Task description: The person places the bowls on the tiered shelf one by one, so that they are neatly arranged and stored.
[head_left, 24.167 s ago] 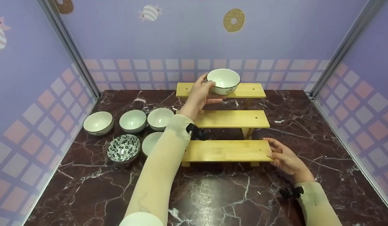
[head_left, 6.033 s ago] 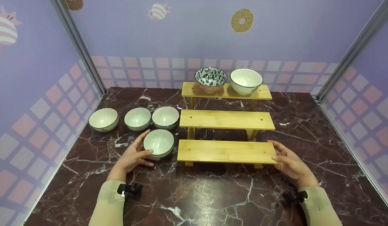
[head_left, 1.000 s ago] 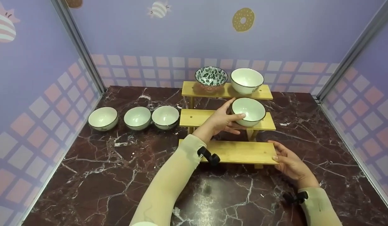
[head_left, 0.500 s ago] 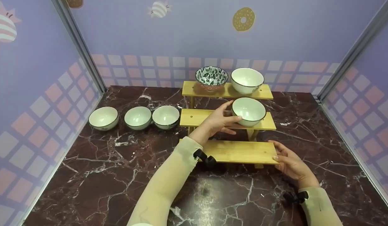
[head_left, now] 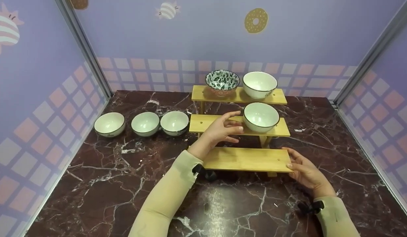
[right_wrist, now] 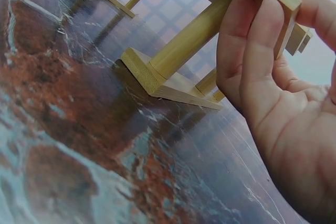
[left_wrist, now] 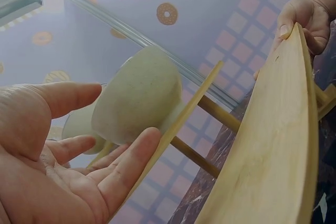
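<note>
A pale green bowl (head_left: 261,117) with a dark rim sits upright at the right of the middle step of a three-tier wooden rack (head_left: 246,159). Just left of that bowl is my left hand (head_left: 219,131), fingers spread and apart from it; in the left wrist view the bowl (left_wrist: 139,95) stands beyond the fingertips. My right hand (head_left: 303,171) grips the right end of the lowest step, thumb on top and fingers beneath, as the right wrist view shows. On the top step stand a dark floral-patterned bowl (head_left: 222,82) and a white bowl (head_left: 260,85).
Left of the rack, a white bowl (head_left: 110,124), a pale green bowl (head_left: 145,123) and another white bowl (head_left: 174,123) stand in a row on the dark marbled table (head_left: 101,197). Patterned purple walls (head_left: 203,36) enclose the back and sides.
Over the last second my left hand has let go of the pale green bowl on the middle step and drawn back left. Earlier, that bowl stood on the table. My right hand stays put.
</note>
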{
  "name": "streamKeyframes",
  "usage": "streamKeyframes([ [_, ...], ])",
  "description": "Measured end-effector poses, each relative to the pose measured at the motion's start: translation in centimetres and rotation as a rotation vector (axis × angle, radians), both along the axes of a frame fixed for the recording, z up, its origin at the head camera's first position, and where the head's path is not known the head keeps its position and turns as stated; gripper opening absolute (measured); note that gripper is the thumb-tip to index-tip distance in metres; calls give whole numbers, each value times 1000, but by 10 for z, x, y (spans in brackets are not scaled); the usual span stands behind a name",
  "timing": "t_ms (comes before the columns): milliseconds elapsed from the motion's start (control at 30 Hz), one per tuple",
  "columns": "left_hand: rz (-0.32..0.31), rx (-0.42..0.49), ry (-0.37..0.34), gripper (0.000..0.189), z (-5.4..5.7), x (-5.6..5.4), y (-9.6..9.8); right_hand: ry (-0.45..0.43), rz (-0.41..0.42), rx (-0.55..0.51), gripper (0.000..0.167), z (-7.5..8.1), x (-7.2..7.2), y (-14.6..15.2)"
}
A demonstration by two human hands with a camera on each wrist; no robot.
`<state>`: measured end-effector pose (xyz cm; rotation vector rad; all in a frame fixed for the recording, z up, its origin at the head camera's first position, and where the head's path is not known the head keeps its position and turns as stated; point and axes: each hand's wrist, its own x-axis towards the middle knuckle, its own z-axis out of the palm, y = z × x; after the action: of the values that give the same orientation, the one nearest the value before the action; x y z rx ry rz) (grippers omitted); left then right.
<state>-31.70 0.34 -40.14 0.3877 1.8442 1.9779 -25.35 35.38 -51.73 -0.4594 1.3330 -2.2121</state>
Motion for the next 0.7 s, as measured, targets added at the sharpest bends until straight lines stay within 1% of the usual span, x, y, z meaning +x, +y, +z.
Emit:
streamKeyframes([
  [167, -8, -8, 40, 57, -2, 7, -16, -3, -4, 4, 60, 1, 0, 0],
  [267, 0, -10, 40, 54, -4, 13, -29, 3, 7, -9, 59, 0, 0, -1],
  [467, 53, -42, 58, 53, -10, 22, -60, 13, 31, -46, 60, -2, -1, 1],
  [700, 113, -56, 84, 51, -17, 30, -96, 17, 32, -41, 62, -2, -1, 1],
])
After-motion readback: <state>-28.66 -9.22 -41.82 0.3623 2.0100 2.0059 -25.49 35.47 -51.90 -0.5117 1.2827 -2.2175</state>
